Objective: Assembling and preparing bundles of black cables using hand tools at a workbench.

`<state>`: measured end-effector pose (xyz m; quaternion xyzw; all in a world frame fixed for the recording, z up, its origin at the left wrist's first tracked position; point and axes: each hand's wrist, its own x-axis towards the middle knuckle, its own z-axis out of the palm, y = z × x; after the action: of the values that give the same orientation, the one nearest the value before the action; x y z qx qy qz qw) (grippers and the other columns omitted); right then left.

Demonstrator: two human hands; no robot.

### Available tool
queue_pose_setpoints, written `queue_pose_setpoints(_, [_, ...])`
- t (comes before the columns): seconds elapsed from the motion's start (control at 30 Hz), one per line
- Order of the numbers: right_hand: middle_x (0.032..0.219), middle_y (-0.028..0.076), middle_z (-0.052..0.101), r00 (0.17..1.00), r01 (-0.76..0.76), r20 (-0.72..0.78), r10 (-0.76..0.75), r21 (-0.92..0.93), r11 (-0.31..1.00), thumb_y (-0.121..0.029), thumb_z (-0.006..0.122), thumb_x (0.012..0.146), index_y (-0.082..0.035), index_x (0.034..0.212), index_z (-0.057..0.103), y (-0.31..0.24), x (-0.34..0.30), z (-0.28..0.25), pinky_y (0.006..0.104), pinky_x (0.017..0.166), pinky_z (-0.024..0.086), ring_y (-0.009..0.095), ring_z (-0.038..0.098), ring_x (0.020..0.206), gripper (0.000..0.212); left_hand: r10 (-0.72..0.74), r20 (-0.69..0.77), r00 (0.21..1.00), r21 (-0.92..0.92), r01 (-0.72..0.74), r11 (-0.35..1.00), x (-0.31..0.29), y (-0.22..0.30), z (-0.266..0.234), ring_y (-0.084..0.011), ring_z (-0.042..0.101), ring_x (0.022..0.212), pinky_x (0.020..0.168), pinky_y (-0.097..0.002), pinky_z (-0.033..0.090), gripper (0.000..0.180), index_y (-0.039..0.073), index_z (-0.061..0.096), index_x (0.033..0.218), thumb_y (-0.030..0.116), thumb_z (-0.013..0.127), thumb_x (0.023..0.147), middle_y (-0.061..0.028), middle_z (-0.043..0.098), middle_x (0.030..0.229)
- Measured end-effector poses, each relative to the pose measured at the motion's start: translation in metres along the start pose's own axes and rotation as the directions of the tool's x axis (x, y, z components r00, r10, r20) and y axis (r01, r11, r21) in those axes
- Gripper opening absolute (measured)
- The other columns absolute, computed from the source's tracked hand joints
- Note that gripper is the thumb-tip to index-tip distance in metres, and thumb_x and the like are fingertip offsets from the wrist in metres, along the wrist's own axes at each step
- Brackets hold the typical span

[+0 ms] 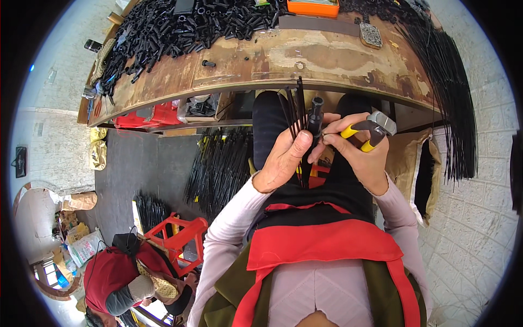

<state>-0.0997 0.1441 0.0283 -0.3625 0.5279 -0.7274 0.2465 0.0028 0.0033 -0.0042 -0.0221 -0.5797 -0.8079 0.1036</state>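
Observation:
Over my lap, my left hand (284, 159) is closed around a few thin black rods (296, 106) that look like umbrella ribs. The same hand steadies a black tubular fitting (315, 115) with a collared top, similar to an umbrella runner. My right hand (360, 157) is closed with end-cutting pincers (383, 124) tucked in it, their metal head up and their black and yellow handles between the fingers. Its thumb and forefinger meet at the side of the fitting. Whatever they pinch there is too small to make out.
A worn wooden bench (327, 57) spans the front, bearing a heap of black fittings (190, 27), an orange tray (313, 7) and a small tin (370, 35). Long black rods (444, 92) hang off its right end. Behind left, a co-worker (120, 272) bends near a red stool (182, 242).

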Motion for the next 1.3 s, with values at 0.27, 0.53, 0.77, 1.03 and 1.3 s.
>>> queue_pose_setpoints(0.27, [0.091, 0.01, 0.068, 0.992, 0.123, -0.014, -0.125, -0.104, 0.987, 0.008, 0.069, 0.084, 0.002, 0.099, 0.058, 0.006, 0.001, -0.002, 0.0279, 0.077, 0.053, 0.016, 0.066, 0.084, 0.019, -0.039, -0.044, 0.998, 0.075, 0.042, 0.996, 0.004, 0.002, 0.003, -0.0071, 0.045, 0.068, 0.065, -0.0229, 0.038, 0.091, -0.011, 0.039, 0.138, 0.068, 0.045, 0.092, 0.0008, 0.052, 0.079])
queue_pose_setpoints(0.53, [0.086, 0.004, 0.063, 0.993, 0.059, 0.119, -0.005, -0.456, 0.888, -0.001, 0.069, 0.086, -0.003, 0.098, 0.055, 0.003, 0.029, -0.02, 0.0227, 0.063, 0.046, 0.009, 0.059, 0.073, 0.019, -0.08, 0.048, 0.996, -0.1, 0.085, 0.991, 0.006, -0.004, -0.014, -0.0079, 0.04, 0.061, 0.057, -0.0239, 0.035, 0.097, -0.006, 0.026, 0.148, 0.069, 0.048, 0.089, 0.0023, 0.042, 0.07])
queue_pose_setpoints(0.77, [0.057, 0.004, 0.056, 0.678, -0.522, 0.106, 0.727, -0.627, 0.578, -0.015, 0.055, 0.098, -0.002, 0.094, 0.048, -0.059, -0.014, -0.035, 0.0269, 0.044, 0.039, 0.01, 0.051, 0.045, 0.015, -0.009, 0.03, 1.0, -0.173, 0.014, 0.985, 0.007, -0.007, -0.024, -0.0081, 0.04, 0.063, 0.059, -0.023, 0.035, 0.071, -0.002, 0.048, 0.129, 0.061, 0.04, 0.098, 0.0023, 0.046, 0.071])
queue_pose_setpoints(1.03, [0.067, 0.008, 0.063, 0.677, -0.411, 0.199, 0.709, -0.697, 0.588, -0.016, 0.054, 0.098, -0.002, 0.125, 0.051, -0.056, -0.004, -0.027, 0.0292, 0.053, 0.046, 0.016, 0.059, 0.053, 0.03, -0.041, 0.064, 0.997, -0.012, 0.042, 0.999, -0.001, -0.005, -0.011, -0.0079, 0.039, 0.065, 0.062, -0.0235, 0.035, 0.052, 0.0, 0.053, 0.11, 0.05, 0.04, 0.103, 0.0015, 0.045, 0.071])
queue_pose_setpoints(1.3, [0.081, 0.009, 0.068, 0.571, -0.418, 0.325, 0.754, -0.675, 0.608, -0.019, 0.05, 0.101, 0.0, 0.13, 0.048, -0.077, 0.018, -0.032, 0.0296, 0.071, 0.049, 0.016, 0.068, 0.075, 0.035, -0.016, 0.129, 0.992, -0.065, 0.024, 0.998, 0.0, -0.006, -0.016, -0.0085, 0.04, 0.067, 0.064, -0.0241, 0.035, 0.055, 0.0, 0.053, 0.113, 0.053, 0.043, 0.101, -0.0003, 0.048, 0.076])
